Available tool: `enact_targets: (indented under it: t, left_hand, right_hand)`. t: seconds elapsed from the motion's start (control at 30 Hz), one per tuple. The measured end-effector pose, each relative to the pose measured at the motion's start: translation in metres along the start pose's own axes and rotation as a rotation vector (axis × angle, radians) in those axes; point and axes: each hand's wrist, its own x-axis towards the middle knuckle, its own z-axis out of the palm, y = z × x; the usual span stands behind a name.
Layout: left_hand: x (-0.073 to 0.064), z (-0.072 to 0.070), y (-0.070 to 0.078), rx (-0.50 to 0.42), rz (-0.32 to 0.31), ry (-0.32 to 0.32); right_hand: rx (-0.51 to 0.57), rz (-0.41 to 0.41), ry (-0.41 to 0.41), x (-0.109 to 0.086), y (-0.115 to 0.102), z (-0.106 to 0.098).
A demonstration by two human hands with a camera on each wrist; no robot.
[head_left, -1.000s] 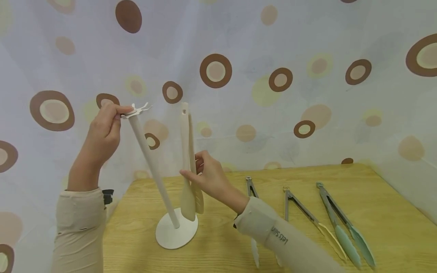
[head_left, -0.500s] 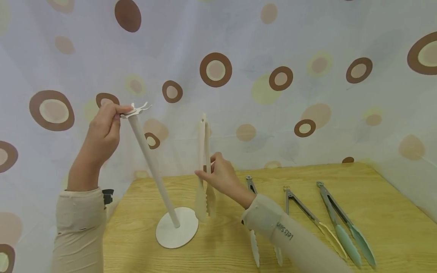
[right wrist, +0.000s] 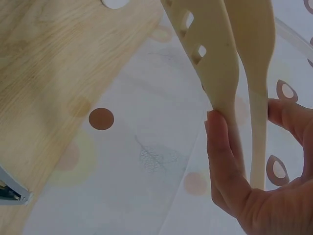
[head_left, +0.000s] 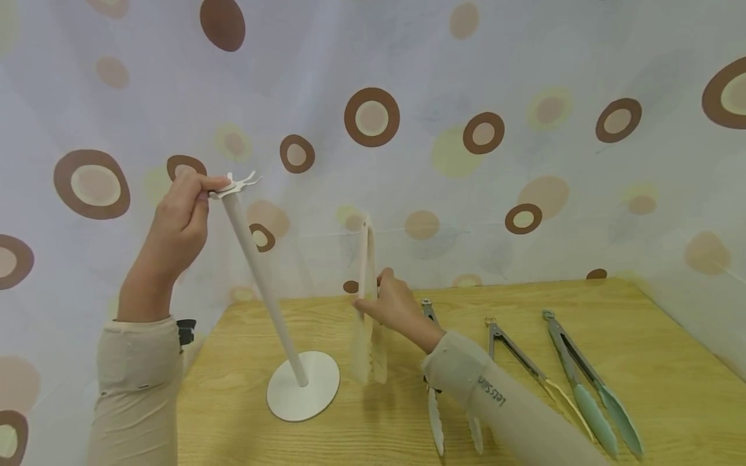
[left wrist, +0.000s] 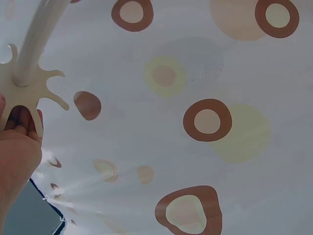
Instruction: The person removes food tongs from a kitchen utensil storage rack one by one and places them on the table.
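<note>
My left hand pinches the top of a white utensil stand, at its ring of small hooks. The stand's pole tilts to the left above its round base in the head view. My right hand holds cream-coloured tongs upright by their arms, to the right of the stand and above the table. In the right wrist view thumb and fingers grip both arms of the tongs, one of which has slots. The hooks that show carry nothing.
Three more tongs lie at the right of the wooden table: white-tipped tongs, partly behind the right sleeve, yellow-tipped tongs and green-tipped tongs. A spotted curtain hangs behind the table.
My right hand has carried the cream tongs rightward and lower, away from the stand. The left hand keeps its grip on the stand's top, and the stand stays where it was.
</note>
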Motion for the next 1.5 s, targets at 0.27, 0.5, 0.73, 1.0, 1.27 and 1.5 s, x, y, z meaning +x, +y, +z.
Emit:
enact_targets:
  t: [0.27, 0.5, 0.73, 1.0, 1.27, 1.5]
  left_hand:
    - [0.0, 0.0, 0.001, 0.001, -0.015, -0.001]
    - [-0.001, 0.0, 0.002, -0.001, -0.019, -0.006]
    - [-0.001, 0.001, 0.0, -0.011, 0.0, 0.0]
    - [-0.001, 0.001, -0.001, -0.004, -0.008, 0.007]
    - [0.0, 0.0, 0.0, 0.0, -0.002, 0.003]
    - [-0.001, 0.0, 0.001, 0.003, -0.015, 0.001]
  right_hand:
    - [-0.038, 0.045, -0.041, 0.0, 0.01, 0.001]
    - [-0.046, 0.1, -0.102, 0.0, 0.02, 0.003]
    - [-0.064, 0.131, -0.147, 0.001, 0.03, 0.007]
    - [-0.093, 0.143, -0.185, 0.002, 0.035, 0.013]
    - [-0.171, 0.159, -0.253, 0.001, 0.037, 0.019]
    - [-0.198, 0.159, -0.284, 0.002, 0.039, 0.025]
